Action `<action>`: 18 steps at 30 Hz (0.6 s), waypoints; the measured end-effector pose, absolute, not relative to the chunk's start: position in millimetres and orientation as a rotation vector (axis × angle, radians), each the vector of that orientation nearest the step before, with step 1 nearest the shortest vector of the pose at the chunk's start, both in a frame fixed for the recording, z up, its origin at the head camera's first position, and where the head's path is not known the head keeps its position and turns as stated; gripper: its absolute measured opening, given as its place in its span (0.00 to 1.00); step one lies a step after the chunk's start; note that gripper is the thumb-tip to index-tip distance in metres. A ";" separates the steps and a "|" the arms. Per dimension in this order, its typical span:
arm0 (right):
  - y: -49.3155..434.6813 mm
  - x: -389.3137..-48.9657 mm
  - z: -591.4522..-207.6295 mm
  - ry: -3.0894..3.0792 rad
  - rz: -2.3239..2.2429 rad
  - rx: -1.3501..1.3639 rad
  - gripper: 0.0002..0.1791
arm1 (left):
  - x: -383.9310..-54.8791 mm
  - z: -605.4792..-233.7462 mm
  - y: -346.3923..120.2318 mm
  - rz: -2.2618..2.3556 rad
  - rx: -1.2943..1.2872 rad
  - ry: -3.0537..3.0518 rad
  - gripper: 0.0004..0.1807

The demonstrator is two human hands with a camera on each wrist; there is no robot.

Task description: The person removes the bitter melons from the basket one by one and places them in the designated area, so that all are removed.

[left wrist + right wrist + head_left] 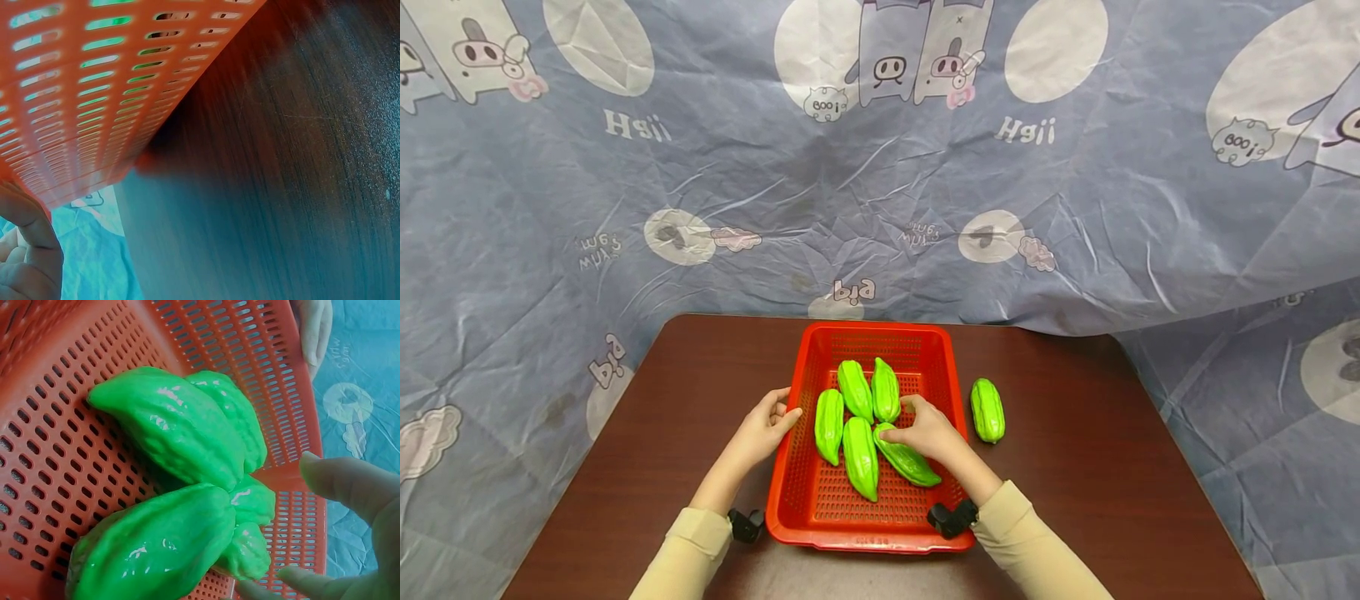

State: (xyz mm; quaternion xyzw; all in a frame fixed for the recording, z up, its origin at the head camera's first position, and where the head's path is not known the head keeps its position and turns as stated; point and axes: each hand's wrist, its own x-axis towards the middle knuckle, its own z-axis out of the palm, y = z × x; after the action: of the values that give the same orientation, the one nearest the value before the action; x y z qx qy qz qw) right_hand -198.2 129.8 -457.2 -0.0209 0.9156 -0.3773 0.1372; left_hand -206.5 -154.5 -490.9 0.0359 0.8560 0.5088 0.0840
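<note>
Head view: your right hand (931, 429) hovers with thumb and fingers apart, gripping nothing; beneath and left of it, five glossy, lime-green bitter gourds (860, 450), ridged lengthwise with tapered tips, lie in the red plastic basket (868, 538). Your left hand (767, 427) pinches that basket's side rim. Another gourd (987, 411) lies outside, right of your right hand.
</note>
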 end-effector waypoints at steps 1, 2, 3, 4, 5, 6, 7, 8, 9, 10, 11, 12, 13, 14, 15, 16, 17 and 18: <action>129.4 -198.3 -457.4 2.648 -1.084 -0.055 0.42 | -206.4 -490.7 -154.2 1.522 0.104 2.551 0.30; 128.9 -198.4 -457.8 2.647 -1.075 -0.046 0.43 | -206.5 -490.7 -154.1 1.524 0.102 2.549 0.30; 128.6 -198.5 -458.1 2.644 -1.062 -0.035 0.43 | -206.6 -490.8 -154.1 1.526 0.101 2.548 0.30; 127.8 -198.6 -458.2 2.641 -1.051 -0.021 0.43 | -206.6 -490.6 -154.1 1.529 0.101 2.547 0.30; 127.2 -198.7 -458.5 2.640 -1.036 -0.011 0.43 | -206.7 -490.6 -154.1 1.531 0.100 2.546 0.30; 126.6 -198.9 -458.9 2.637 -1.018 0.000 0.43 | -206.7 -490.7 -154.2 1.531 0.102 2.546 0.30; 126.1 -199.1 -459.3 2.634 -0.999 0.011 0.43 | -206.8 -491.0 -154.3 1.531 0.105 2.547 0.30; 125.5 -199.2 -459.7 2.633 -0.975 0.019 0.43 | -206.7 -491.2 -154.4 1.529 0.107 2.548 0.30; 124.9 -199.3 -460.0 2.631 -0.951 0.029 0.43 | -206.7 -491.5 -154.4 1.529 0.103 2.548 0.30; 124.2 -199.6 -460.3 2.627 -0.930 0.037 0.43 | -206.7 -491.9 -154.3 1.528 0.098 2.549 0.30; 123.5 -199.9 -460.4 2.625 -0.907 0.042 0.43 | -206.7 -492.5 -154.4 1.525 0.103 2.554 0.30; 122.8 -200.2 -460.6 2.624 -0.884 0.046 0.43 | -206.7 -492.9 -154.4 1.525 0.100 2.556 0.30; 122.1 -200.6 -460.6 2.625 -0.866 0.050 0.43 | -206.8 -493.4 -154.3 1.525 0.105 2.559 0.30; 121.4 -201.0 -460.6 2.627 -0.848 0.054 0.44 | -206.7 -493.6 -154.0 1.529 0.098 2.559 0.30; 120.7 -201.4 -460.4 2.625 -0.837 0.063 0.44 | -206.8 -494.0 -154.0 1.531 0.095 2.558 0.30; 120.0 -201.7 -460.4 2.628 -0.823 0.062 0.44 | -206.9 -494.3 -153.8 1.531 0.097 2.560 0.30; 119.4 -202.1 -460.4 2.631 -0.809 0.063 0.43 | -206.9 -494.4 -153.8 1.527 0.107 2.565 0.30; 118.9 -202.3 -460.7 2.634 -0.795 0.062 0.43 | -206.9 -494.5 -153.6 1.524 0.107 2.566 0.30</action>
State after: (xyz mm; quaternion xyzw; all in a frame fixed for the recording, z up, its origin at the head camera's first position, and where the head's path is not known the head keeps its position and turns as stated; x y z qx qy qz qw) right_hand -202.3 118.9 -460.7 0.0222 0.9390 -0.2834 0.1935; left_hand -206.9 -153.6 -494.5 0.0358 0.8566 0.5088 0.0775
